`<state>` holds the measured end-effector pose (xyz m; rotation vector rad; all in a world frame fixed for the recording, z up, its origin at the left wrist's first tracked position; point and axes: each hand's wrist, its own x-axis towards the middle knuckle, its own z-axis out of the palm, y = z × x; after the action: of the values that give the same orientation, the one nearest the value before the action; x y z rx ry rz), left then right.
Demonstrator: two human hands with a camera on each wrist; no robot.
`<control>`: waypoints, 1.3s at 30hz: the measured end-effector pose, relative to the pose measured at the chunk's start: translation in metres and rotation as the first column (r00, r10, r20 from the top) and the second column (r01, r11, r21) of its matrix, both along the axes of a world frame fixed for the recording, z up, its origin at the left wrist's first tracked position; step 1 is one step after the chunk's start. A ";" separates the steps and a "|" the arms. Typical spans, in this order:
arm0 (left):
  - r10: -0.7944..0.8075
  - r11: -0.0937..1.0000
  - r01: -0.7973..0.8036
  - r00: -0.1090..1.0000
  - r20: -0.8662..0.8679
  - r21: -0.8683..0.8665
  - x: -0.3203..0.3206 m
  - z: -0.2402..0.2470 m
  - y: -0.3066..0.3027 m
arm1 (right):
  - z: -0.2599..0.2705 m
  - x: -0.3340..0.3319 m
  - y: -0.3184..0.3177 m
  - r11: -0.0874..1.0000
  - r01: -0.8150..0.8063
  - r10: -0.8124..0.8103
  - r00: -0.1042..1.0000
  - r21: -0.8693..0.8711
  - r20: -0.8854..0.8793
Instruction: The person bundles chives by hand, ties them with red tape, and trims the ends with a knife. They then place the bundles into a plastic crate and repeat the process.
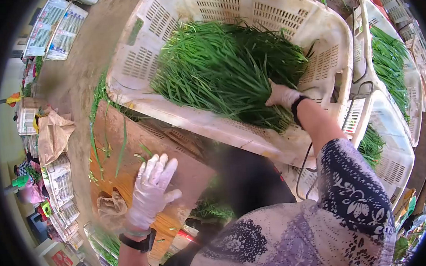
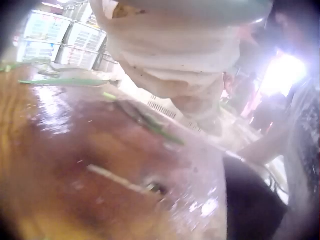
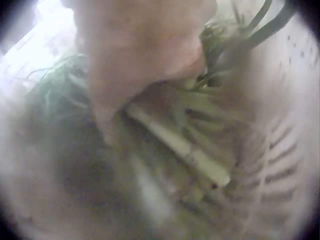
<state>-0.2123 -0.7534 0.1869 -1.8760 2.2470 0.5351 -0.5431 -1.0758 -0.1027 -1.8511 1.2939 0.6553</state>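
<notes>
A large white plastic crate point(image 1: 193, 115) holds a thick heap of garlic chives point(image 1: 209, 65). At the heap's right side my gloved right hand point(image 1: 283, 95) grips a bunch by the stalk end, its fingers mostly hidden among the leaves. Pale stalks point(image 3: 175, 145) stick out from under the right hand point(image 3: 145, 50) in the right wrist view. My gloved left hand point(image 1: 151, 189) holds nothing, its fingers straight above the wet wooden board point(image 1: 175, 156). Loose green blades point(image 2: 65, 81) and a pale stem point(image 2: 117, 178) lie on that board in the left wrist view.
More crates with greens point(image 1: 390, 66) stand at the right, and a dark cord point(image 1: 302, 176) runs down beside the big crate. A crumpled light-brown glove or bag point(image 1: 111, 204) lies on the board's left side. Stacked crates point(image 1: 55, 25) stand across the floor.
</notes>
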 end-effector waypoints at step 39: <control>0.557 0.802 -0.460 0.807 -0.197 0.380 -0.151 -0.139 -0.206 | -0.034 0.039 0.045 0.268 0.171 -0.654 0.755 0.948 0.049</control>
<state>-0.3638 -0.9594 0.0480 -2.3419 1.6142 1.2608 -0.5043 -1.0311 -0.1365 -0.5585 0.7511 0.4299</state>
